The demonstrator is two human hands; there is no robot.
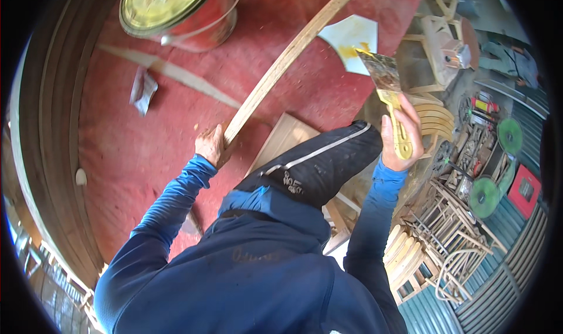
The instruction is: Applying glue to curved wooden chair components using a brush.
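My left hand (211, 145) is closed around the near end of a long, narrow wooden strip (287, 58), which slants up and away to the right. In my right hand (414, 139) is a putty knife (381, 70) with a yellow handle, its broad blade pointing away and smeared with dark and yellow stuff. The blade's edge is close to a white flat piece (362, 34) that carries yellow paste and lies on the red surface. Whether blade and piece touch, I cannot tell.
A red bucket (218, 26) with a yellow-stained lid stands at the far left on the red surface (170, 117). Crumpled paper (142, 91) lies nearer. Curved wooden boards (50, 117) line the left side. Chair frames (451, 240) and green fans (510, 136) stand to the right.
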